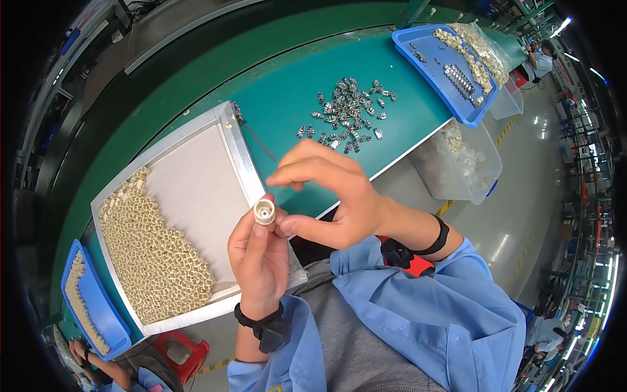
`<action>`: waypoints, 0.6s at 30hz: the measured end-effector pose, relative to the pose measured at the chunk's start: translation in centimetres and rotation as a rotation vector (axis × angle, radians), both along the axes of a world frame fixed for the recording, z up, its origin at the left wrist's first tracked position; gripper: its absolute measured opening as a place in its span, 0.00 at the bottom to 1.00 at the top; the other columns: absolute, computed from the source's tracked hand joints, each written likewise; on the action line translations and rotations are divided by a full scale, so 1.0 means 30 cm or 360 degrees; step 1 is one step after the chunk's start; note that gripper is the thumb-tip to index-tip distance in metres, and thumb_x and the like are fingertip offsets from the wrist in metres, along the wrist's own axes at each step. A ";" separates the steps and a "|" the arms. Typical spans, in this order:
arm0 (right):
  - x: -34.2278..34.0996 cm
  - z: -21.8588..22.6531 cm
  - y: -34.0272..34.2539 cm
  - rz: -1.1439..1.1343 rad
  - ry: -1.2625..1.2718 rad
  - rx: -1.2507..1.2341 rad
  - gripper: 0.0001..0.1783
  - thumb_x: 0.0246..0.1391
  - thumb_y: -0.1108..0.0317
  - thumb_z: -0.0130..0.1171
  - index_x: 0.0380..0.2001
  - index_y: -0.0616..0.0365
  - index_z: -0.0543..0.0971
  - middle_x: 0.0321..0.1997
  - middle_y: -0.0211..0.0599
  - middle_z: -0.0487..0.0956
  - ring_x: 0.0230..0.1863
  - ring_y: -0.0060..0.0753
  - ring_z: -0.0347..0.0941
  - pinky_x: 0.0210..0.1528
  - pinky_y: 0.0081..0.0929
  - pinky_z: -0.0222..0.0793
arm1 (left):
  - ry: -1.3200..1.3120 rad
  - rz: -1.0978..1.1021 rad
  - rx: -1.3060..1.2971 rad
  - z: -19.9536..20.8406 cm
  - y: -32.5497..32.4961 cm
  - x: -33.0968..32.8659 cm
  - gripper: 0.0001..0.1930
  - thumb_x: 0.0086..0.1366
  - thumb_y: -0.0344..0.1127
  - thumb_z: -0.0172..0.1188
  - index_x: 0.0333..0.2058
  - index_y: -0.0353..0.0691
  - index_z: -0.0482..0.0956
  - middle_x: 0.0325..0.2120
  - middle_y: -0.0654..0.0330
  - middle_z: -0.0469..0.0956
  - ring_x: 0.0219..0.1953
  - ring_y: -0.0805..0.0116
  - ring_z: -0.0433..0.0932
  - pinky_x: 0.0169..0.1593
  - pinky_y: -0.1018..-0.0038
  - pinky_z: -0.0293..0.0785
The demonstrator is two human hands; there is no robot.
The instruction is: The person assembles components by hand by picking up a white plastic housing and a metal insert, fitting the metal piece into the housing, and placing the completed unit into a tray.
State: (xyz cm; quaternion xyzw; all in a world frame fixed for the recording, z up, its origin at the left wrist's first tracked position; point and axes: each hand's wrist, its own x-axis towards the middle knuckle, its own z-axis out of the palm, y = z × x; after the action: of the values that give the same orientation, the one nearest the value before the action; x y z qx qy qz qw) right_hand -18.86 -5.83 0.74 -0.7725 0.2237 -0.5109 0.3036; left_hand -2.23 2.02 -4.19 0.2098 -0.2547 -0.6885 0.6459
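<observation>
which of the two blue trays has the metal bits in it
The far blue tray at the bench's right end: it holds small grey metal parts beside cream ones. The near-left blue tray holds only cream pieces.

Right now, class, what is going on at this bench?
A person holds a small cream cylindrical part upright in the left hand, while the right hand pinches at it. A white tray of similar parts sits to the left, and a pile of small metal pieces lies on the green bench.

A long green desk curves across a factory hall; glossy grey floor mirrors ceiling lights, a red stool below.
</observation>
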 end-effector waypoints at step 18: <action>0.059 0.018 -0.049 -0.0058 0.0448 -0.0636 0.22 0.41 0.70 0.74 0.41 0.63 0.80 0.44 0.44 0.81 0.42 0.45 0.80 0.42 0.37 0.76 | -0.0038 0.0024 0.0215 0.023 -0.016 0.017 0.15 0.73 0.33 0.55 0.52 0.29 0.77 0.48 0.55 0.79 0.51 0.68 0.76 0.57 0.70 0.71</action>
State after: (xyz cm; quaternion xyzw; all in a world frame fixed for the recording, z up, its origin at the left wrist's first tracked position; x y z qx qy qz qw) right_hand -17.07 -7.29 1.28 -0.8766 0.1721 -0.4378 0.1013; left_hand -1.74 1.53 -3.51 0.2631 -0.2136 -0.6966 0.6323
